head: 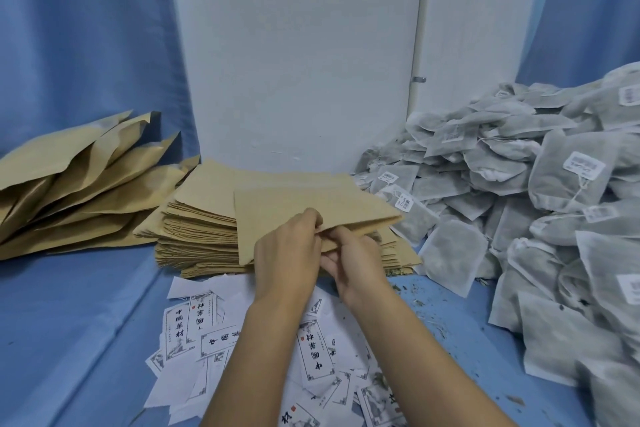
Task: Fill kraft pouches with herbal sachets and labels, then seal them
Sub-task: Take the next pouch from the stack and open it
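A flat kraft pouch (298,208) is lifted just above the stack of empty kraft pouches (197,236) at the centre. My left hand (287,253) pinches the pouch's near open edge from above. My right hand (356,260) grips the lower lip of the same edge, its fingers curled at the opening. White printed labels (311,354) lie scattered on the blue cloth under my forearms. A large heap of grey herbal sachets (540,198) with small white tags fills the right side.
Several filled kraft pouches (76,184) lean in a pile at the left. A white panel (298,55) stands behind the stack, with blue curtain on both sides. Herb crumbs dot the blue cloth (436,319) near the sachets.
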`<state>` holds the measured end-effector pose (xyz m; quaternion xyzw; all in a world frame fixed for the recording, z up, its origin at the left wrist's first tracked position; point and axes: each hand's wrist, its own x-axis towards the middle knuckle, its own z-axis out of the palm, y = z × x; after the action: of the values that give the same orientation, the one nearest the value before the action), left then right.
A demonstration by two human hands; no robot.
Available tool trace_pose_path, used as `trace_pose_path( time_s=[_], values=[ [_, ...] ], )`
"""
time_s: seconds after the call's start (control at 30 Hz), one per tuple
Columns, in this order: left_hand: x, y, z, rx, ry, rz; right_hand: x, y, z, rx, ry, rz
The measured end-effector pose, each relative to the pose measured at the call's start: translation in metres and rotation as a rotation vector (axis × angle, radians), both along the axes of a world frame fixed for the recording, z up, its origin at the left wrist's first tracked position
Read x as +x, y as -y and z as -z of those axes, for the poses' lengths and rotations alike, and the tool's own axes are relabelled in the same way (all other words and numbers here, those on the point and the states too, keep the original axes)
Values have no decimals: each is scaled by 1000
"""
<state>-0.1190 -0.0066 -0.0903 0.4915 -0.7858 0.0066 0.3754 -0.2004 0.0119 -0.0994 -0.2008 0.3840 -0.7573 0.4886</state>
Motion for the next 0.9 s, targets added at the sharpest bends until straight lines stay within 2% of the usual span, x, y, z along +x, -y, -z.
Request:
trace_pose_path(
  time_s=[0.1,0.2,0.3,0.4,0.43,0.5,0.6,0.7,0.8,0.9],
  values=[
    [5,2,5,-60,2,26,-6,1,5,79,77,18],
    [23,12,8,-114,-17,-51,-25,2,8,171,165,115],
    [33,14,11,-44,-56,-141,-38,1,10,200,216,212],
    [21,7,10,41,-103,-138,-30,-1,7,178,174,226],
    [15,5,9,52,-112,-131,-25,-1,6,141,103,216],
    [3,1,7,72,-199,-64,-12,-1,2,44,-186,186],
    [-10,-8,2,241,-515,128,4,0,-4,-79,-632,146],
    [-12,-7,-8,483,-880,202,1,-4,-11,-166,-1034,181],
    [-10,-5,-15,691,-1322,232,-6,-8,-9,-137,-1404,238],
    [-4,-1,-14,651,-1506,196,-11,-9,-3,-10,-1649,320]
  ],
)
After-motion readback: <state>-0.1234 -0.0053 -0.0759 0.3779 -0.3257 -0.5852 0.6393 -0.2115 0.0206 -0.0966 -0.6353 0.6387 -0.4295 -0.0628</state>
